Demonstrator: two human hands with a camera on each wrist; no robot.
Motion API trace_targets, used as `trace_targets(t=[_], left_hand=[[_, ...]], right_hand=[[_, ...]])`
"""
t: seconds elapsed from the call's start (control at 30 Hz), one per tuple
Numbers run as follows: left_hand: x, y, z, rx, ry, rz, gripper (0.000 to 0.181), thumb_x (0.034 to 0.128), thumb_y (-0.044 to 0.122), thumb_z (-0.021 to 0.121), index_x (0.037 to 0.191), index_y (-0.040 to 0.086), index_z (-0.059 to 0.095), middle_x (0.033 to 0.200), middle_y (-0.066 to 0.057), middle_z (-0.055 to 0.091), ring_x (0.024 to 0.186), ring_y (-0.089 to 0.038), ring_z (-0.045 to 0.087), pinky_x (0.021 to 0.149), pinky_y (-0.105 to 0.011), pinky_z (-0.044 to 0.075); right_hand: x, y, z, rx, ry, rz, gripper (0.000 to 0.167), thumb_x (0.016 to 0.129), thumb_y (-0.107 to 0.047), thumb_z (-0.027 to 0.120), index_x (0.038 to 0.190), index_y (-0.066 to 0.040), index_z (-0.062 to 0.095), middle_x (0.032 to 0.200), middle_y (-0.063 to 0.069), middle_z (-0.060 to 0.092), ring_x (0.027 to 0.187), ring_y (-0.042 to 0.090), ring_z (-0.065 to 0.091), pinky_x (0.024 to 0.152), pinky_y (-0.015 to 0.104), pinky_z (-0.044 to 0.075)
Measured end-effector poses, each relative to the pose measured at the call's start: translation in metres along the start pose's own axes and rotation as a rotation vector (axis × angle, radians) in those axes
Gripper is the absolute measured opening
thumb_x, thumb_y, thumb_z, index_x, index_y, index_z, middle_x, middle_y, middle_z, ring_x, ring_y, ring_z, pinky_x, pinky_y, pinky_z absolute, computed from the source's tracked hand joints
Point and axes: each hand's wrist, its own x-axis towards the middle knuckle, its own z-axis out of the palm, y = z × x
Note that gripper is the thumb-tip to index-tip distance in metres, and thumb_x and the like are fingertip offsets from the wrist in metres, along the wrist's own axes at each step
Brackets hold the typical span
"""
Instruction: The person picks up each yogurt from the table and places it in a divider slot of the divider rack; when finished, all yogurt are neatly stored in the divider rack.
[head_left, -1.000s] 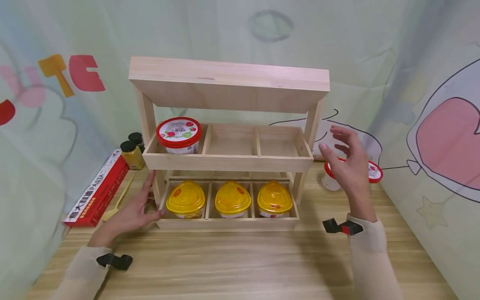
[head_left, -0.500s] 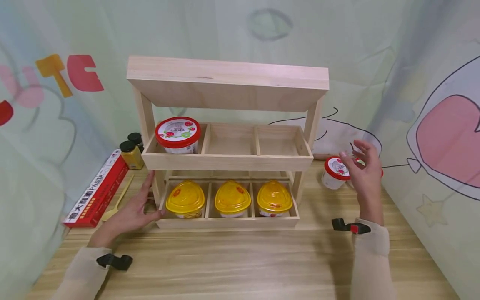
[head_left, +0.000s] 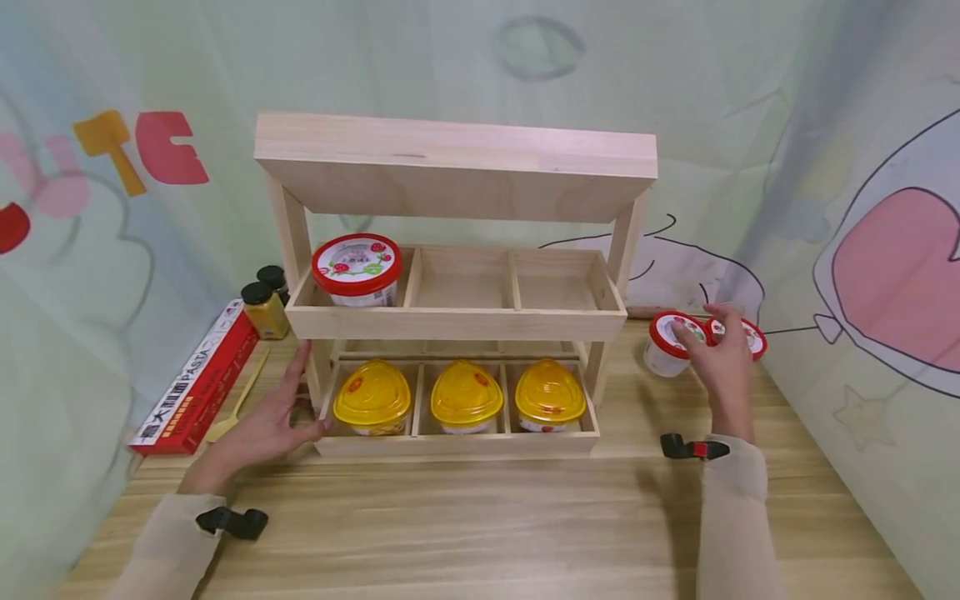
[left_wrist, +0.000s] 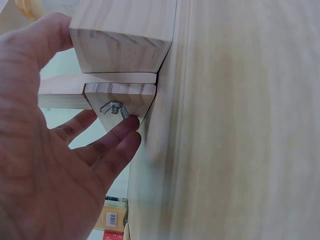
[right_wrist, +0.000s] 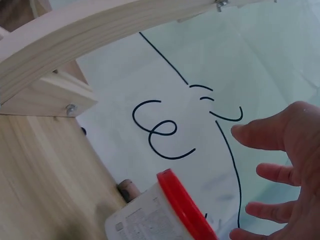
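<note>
The table (head_left: pixel 450 525) (wood-grained) carries a rack (head_left: pixel 457 326) and tubs (head_left: pixel 663 362).

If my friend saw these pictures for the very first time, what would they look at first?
Probably the bright yellow lids, three in a row in the bottom tray of the wooden rack. Next might come the strawberry tub with its red rim, in the upper tray's left compartment. Two more red-rimmed tubs stand on the table at the right, close by the right hand.
</note>
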Motion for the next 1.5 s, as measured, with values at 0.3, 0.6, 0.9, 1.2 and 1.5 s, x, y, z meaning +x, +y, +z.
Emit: trace_targets(t=[0.3,0.6,0.9,1.2,1.5], left_hand=[[0.001,0.000,0.001,-0.017,0.010,0.017,0.136,0.0878,0.016,0.086,0.170,0.027,-0.022,0.168,-0.034,0.027,0.129,-0.057,0.060,0.097,-0.016,0.054],[0.001,0.002,0.000,-0.019,-0.006,0.001,0.136,0.0882,0.018,0.085,0.170,0.028,-0.023,0.169,-0.034,0.025,0.131,-0.058,0.058,0.097,-0.013,0.050],[0.002,-0.002,0.002,-0.001,0.010,0.025,0.136,0.0867,0.018,0.086,0.170,0.027,-0.021,0.170,-0.033,0.025,0.131,-0.057,0.059,0.098,-0.033,0.064],[0.002,-0.003,0.002,0.004,0.017,0.031,0.135,0.0868,0.018,0.085,0.170,0.026,-0.021,0.169,-0.034,0.026,0.130,-0.059,0.060,0.098,-0.022,0.057],[0.002,-0.002,0.002,0.008,0.018,0.024,0.135,0.0871,0.018,0.086,0.171,0.025,-0.020,0.169,-0.034,0.025,0.132,-0.058,0.059,0.100,-0.021,0.055]], right_hand=[[0.010,0.014,0.009,-0.044,-0.010,0.012,0.080,0.102,-0.043,0.070,0.168,-0.020,0.032,0.179,0.013,0.028,0.162,0.043,0.031,0.127,0.068,0.038],[0.014,0.030,0.019,-0.065,-0.013,-0.003,0.085,0.098,-0.042,0.076,0.167,-0.019,0.032,0.174,0.015,0.037,0.158,0.042,0.036,0.128,0.068,0.035],[0.022,0.055,0.036,-0.023,0.056,-0.137,0.069,0.098,-0.034,0.079,0.158,-0.013,0.052,0.176,0.012,0.036,0.163,0.040,0.031,0.133,0.066,0.028],[0.025,0.062,0.045,-0.029,0.125,-0.233,0.060,0.097,-0.031,0.080,0.149,-0.007,0.062,0.173,0.013,0.041,0.162,0.040,0.033,0.135,0.064,0.023],[0.021,0.050,0.040,0.062,0.167,-0.147,0.060,0.098,-0.037,0.078,0.152,-0.016,0.062,0.176,0.002,0.038,0.165,0.029,0.030,0.136,0.058,0.027]])
